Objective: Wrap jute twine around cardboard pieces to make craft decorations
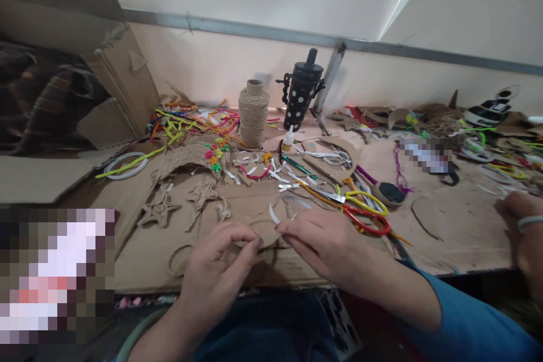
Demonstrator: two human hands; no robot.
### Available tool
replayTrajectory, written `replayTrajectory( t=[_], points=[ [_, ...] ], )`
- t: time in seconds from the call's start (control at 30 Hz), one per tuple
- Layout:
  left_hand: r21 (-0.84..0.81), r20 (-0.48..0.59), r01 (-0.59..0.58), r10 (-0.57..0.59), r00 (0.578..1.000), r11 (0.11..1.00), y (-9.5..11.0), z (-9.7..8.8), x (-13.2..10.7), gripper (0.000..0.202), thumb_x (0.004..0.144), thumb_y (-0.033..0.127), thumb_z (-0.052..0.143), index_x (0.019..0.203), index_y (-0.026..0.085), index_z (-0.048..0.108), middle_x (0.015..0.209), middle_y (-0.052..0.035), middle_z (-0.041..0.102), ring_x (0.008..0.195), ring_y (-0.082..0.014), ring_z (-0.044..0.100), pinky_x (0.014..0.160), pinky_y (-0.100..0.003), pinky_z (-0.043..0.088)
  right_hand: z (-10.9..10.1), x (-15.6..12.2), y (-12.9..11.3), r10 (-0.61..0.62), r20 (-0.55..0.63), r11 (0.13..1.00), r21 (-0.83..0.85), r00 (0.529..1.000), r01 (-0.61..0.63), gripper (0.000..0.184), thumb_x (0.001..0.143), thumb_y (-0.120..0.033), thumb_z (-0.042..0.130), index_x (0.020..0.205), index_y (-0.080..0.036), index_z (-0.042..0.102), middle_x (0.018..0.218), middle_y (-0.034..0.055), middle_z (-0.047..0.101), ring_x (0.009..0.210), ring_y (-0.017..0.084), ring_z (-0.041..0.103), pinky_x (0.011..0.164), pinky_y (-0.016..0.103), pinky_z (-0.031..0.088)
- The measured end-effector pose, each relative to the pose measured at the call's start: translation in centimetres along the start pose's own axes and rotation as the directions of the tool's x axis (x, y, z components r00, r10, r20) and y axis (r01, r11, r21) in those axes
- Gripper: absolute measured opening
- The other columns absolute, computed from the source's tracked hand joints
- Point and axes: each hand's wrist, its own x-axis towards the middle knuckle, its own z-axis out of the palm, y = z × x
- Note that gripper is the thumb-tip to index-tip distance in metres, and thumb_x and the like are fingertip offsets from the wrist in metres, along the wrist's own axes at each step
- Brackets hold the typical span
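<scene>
At the table's front edge my left hand (227, 257) is closed in a pinch, with the edge of a thin brown loop (274, 244) at its fingertips. Close by on the right, my right hand (324, 242) also pinches, its fingertips by the loop's other side; what they hold is too small to make out. Just behind my right fingers lies a clear plastic ring (274, 212). A brown ring (172, 260) lies left of my left hand, partly hidden by it. Two twine-wrapped stars (159, 212) rest on the cardboard (241, 195) farther left.
Scissors (367, 203) with yellow and red handles lie right of centre. Behind stand a twine spool (253, 116), a black flowered tumbler (298, 96) and a small glue bottle (288, 140). A cardboard box (127, 76) borders the left. Another person's hand (526, 232) is at far right.
</scene>
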Motion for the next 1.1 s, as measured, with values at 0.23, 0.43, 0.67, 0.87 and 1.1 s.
replayTrajectory(
  t=[0.23, 0.43, 0.67, 0.87, 1.1],
  points=[
    [0.101, 0.022, -0.097, 0.095, 0.995, 0.990, 0.0, -0.7, -0.4, 0.010, 0.085, 0.013, 0.055, 0.083, 0.020, 0.062, 0.079, -0.0014, 0.070, 0.078, -0.0150, 0.065, 0.073, -0.028, 0.050, -0.2, -0.4, -0.5, 0.052, -0.050, 0.999, 0.004, 0.997, -0.052, 0.017, 0.091, -0.017, 0.047, 0.084, -0.019, 0.062, 0.072, 0.0036, 0.066, 0.067, 0.014, 0.061, 0.061, 0.024, 0.044],
    [0.422, -0.042, -0.298, 0.347, 0.937, 0.856, 0.5, -0.7, 0.1, 0.022, 0.084, 0.014, 0.058, 0.104, 0.021, 0.059, 0.099, -0.0053, 0.072, 0.100, -0.0222, 0.062, 0.093, -0.041, 0.042, -0.2, -0.3, -1.3, -0.038, 0.042, 0.993, -0.109, 0.998, 0.042, 0.015, 0.087, -0.009, 0.047, 0.084, -0.016, 0.060, 0.069, 0.0029, 0.060, 0.063, 0.016, 0.054, 0.058, 0.028, 0.038],
    [0.558, 0.161, -0.405, 0.385, 0.909, 0.724, 2.1, 0.6, 0.6, 0.018, 0.086, 0.011, 0.050, 0.079, 0.021, 0.063, 0.076, 0.0008, 0.073, 0.086, -0.0210, 0.063, 0.097, -0.043, 0.029, -0.3, 0.1, -1.7, -0.052, 0.115, 0.979, -0.189, 0.992, 0.073, 0.018, 0.087, -0.009, 0.043, 0.077, -0.018, 0.055, 0.067, 0.0015, 0.055, 0.060, 0.016, 0.047, 0.056, 0.030, 0.032],
    [0.393, 0.118, -0.272, 0.245, 0.962, 0.879, 1.4, 1.2, 1.4, 0.025, 0.087, 0.013, 0.044, 0.067, 0.018, 0.056, 0.064, -0.0009, 0.061, 0.066, -0.0168, 0.056, 0.071, -0.034, 0.042, 0.1, 0.7, -1.8, -0.097, 0.007, 0.960, -0.262, 0.995, 0.096, 0.021, 0.086, -0.009, 0.043, 0.073, -0.018, 0.056, 0.061, 0.0011, 0.052, 0.056, 0.016, 0.044, 0.053, 0.031, 0.029],
    [-0.106, 0.046, 0.280, -0.277, 0.960, 0.954, -1.4, -0.2, 1.8, 0.025, 0.089, 0.036, 0.050, 0.076, 0.020, 0.064, 0.071, -0.0006, 0.065, 0.069, -0.0153, 0.059, 0.063, -0.026, 0.046, -0.5, 0.4, 1.6, -0.024, -0.151, 0.963, -0.267, 0.988, -0.017, 0.021, 0.092, -0.015, 0.041, 0.099, -0.020, 0.060, 0.081, 0.0040, 0.068, 0.073, 0.015, 0.060, 0.066, 0.026, 0.041]
  ],
)
